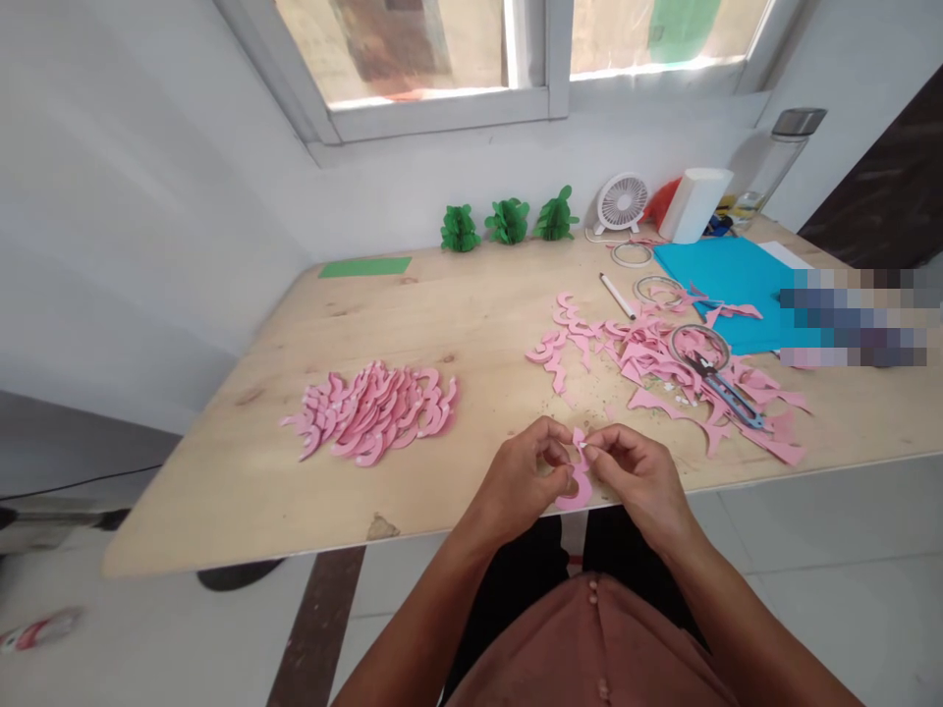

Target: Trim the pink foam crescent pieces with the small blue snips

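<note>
Both hands meet at the table's front edge over a curved pink paper cutout (576,490). My left hand (526,476) is closed, thumb and fingers pinching the cutout from its left side. From the right, my right hand (639,478) is pinched at the cutout's upper part, where a tiny white piece shows at the fingertips; whether it is tape or paper I cannot tell. Left of my hands lies a heap of curved pink cutouts (387,412) with small white spots. Ahead and to the right are loose pink cutouts (566,319) and a pile of pink paper scraps (648,358).
Thread snips (729,393) and a tape roll (699,347) rest on the scraps. A white pen (617,297) and blue sheets (737,285) lie farther back. Along the wall stand several green paper shapes (508,221), a small fan (623,203) and a glass bottle (781,162).
</note>
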Tool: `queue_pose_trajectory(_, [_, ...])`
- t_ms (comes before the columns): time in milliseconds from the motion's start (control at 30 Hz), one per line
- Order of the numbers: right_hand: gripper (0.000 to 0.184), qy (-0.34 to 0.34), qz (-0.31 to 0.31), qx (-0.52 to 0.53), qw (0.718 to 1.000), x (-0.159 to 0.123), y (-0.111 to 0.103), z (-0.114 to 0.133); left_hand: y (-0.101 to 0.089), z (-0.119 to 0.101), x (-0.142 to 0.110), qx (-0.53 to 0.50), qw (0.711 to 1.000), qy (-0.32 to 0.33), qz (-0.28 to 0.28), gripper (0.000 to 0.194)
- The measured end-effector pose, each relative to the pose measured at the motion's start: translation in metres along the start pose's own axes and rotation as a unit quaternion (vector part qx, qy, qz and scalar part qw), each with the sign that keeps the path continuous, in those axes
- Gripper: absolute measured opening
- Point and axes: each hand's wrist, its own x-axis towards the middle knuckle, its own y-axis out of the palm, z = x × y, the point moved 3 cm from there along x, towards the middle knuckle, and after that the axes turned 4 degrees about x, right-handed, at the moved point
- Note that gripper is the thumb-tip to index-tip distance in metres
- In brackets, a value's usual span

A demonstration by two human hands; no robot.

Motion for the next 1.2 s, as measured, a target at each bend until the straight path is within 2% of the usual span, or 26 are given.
queue_pose_trajectory(133, [0.013, 0.001, -0.005, 0.010, 1.000, 0.000, 0.001, 0.000, 0.002, -0.003, 0.001, -0.038, 0.999, -0.015, -0.016, 0.012])
queue_pose_trajectory(233, [0.014, 0.012, -0.014, 0.030, 0.999, -0.001, 0.002, -0.001, 0.004, -0.005, 0.001, -0.071, 0.995, -0.030, -0.060, 0.007])
queue_pose_trajectory(333, [0.015, 0.015, -0.017, 0.033, 0.999, -0.002, 0.003, -0.001, 0.007, -0.003, 0.001, -0.086, 0.990, -0.047, -0.099, 0.008])
queue_pose_trajectory(567, [0.012, 0.013, -0.014, 0.038, 0.999, -0.004, 0.003, 0.000, 0.014, 0.000, 0.000, -0.129, 0.979, -0.078, -0.138, 0.011])
queue_pose_trajectory(700, [0.011, 0.013, -0.013, 0.034, 0.999, -0.004, 0.004, -0.001, 0.015, 0.000, 0.001, -0.140, 0.977, -0.090, -0.133, 0.013])
queue_pose_trajectory(867, [0.011, -0.004, -0.015, 0.005, 1.000, -0.004, 0.003, 0.001, 0.014, 0.002, 0.002, -0.127, 0.982, -0.077, -0.119, 0.013])
queue_pose_trajectory(1200, [0.013, -0.023, -0.001, -0.079, 0.997, -0.004, -0.001, 0.004, 0.012, -0.001, 0.002, -0.010, 0.996, -0.022, -0.090, 0.010])
